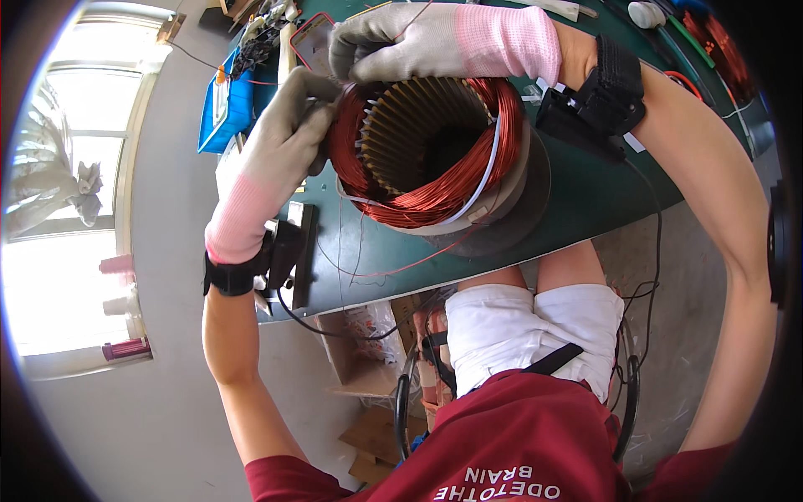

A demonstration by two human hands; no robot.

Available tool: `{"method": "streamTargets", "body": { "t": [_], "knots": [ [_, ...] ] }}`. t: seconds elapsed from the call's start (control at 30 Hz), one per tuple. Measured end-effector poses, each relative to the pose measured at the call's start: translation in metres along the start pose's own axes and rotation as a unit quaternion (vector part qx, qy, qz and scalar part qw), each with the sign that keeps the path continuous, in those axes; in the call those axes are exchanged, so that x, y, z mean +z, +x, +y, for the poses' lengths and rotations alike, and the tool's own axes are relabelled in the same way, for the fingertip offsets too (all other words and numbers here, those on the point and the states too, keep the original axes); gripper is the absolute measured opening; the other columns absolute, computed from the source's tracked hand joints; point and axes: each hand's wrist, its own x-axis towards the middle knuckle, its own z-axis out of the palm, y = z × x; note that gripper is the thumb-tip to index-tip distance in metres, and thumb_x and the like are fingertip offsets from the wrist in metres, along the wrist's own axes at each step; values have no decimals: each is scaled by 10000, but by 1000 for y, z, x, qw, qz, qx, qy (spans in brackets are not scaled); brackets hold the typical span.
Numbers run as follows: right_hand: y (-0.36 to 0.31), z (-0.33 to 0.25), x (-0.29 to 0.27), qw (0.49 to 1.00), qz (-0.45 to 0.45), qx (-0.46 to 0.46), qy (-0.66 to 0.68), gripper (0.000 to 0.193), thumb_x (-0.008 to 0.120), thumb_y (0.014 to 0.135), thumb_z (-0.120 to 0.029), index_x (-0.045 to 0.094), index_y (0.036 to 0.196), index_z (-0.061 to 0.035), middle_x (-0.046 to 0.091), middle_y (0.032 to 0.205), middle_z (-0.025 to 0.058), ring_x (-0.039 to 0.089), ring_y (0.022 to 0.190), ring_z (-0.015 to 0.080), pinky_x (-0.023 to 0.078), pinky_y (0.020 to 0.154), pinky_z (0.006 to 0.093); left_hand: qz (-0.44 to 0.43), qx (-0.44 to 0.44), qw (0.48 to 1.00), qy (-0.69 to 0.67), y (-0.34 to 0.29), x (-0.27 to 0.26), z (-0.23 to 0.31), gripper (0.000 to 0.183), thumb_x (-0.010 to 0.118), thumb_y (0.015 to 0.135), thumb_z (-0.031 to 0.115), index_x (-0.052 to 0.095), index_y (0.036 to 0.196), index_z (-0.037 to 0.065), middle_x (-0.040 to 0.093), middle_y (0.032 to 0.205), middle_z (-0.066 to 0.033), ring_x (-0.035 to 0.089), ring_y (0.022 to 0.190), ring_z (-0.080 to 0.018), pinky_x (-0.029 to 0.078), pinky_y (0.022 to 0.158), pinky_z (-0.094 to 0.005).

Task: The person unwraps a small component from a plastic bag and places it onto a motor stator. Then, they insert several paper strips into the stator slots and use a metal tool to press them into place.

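A motor stator (418, 125) stands on the green table (577, 205), with a slotted inner wall and a thick ring of copper winding (427, 201) around its upper end. A white strip (488, 171) curves along the winding's right front. My left hand (293, 125), in a grey and pink glove, is closed at the winding's left edge. At the far left edge, my right hand (393, 46), gloved alike, curls its fingers down close to the left one. What the fingers of either hand grip is hidden. A thin reddish thread runs up from my right hand.
A blue bin (224, 109) stands at the table's left edge. Loose thin wires (368, 272) trail in front of the stator. Dark metal blocks (301, 251) lie near the left wrist. Black cables hang from both wrist straps. An open cardboard box (360, 351) sits below the table.
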Motion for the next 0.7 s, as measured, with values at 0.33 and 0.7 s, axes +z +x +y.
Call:
{"method": "streamTargets", "body": {
  "t": [0.33,0.7],
  "knots": [
    [0,-3,-4,999,21,-30,-8,161,537,833,-71,589,983,-44,632,864,70,563,838,163,441,800,292,39,30,992,-113,7,6,2,94,434,958,114,497,1003,62,528,836,6,481,694,-28,412,561,-183],
    [-6,-23,-9,991,10,20,-133,161,533,857,-151,623,976,-93,642,812,75,587,763,204,456,733,321,67,-14,996,-57,-9,4,-1,92,420,934,69,492,988,49,535,808,-1,450,598,-31,361,490,-186]
  ]
}}
